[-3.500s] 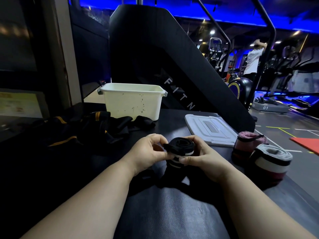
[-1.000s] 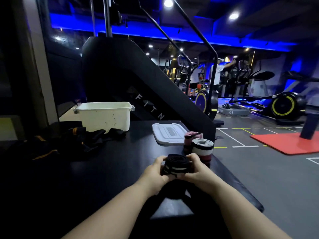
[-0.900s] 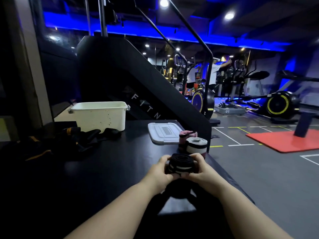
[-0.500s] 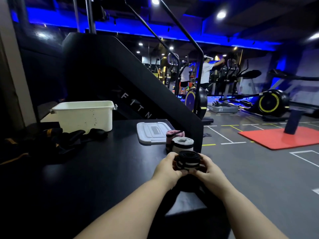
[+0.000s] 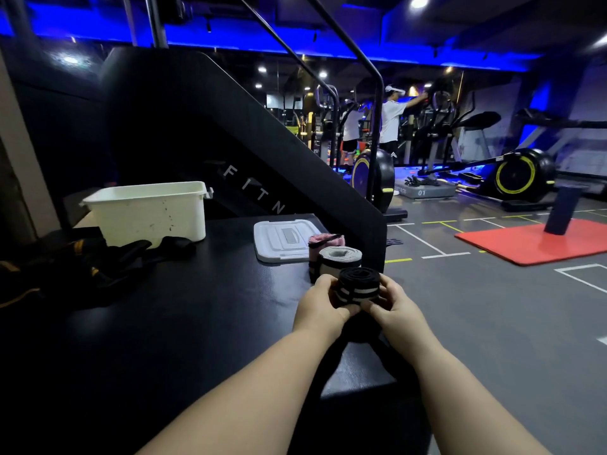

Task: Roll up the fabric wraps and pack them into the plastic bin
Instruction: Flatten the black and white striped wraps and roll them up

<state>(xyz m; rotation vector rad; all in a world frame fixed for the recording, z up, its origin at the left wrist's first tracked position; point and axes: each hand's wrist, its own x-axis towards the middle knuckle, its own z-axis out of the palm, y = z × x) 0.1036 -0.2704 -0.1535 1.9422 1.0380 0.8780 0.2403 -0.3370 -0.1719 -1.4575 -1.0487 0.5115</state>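
- Both hands meet over the near right edge of the black table (image 5: 203, 310); the left hand (image 5: 323, 307) and right hand (image 5: 394, 307) clasp a black roll (image 5: 358, 286) between them, fingers curled round its sides, thumbs pressed low on its front.
- The black roll stands upright, its coiled end facing up; two pale stripes run round its lower half; a dark loose tail hangs below the hands, though how far it goes cannot be told.
- Just behind it stands a grey roll (image 5: 340, 259), also on end; a pink roll (image 5: 325, 242) sits behind that, touching it.
- A white lid (image 5: 282, 239) lies flat on the table beside the pink roll.
- The bin (image 5: 147, 213), white and open, sits at the far left of the table, well apart from the hands; what it holds cannot be seen.
- A heap of unrolled black wraps (image 5: 98, 267) with yellow trim lies in front of the bin and to its left.
- Beyond the table, a black stair panel (image 5: 230, 142) rises; people in white shirts stand among gym machines; a red mat (image 5: 532, 241) lies on the floor.
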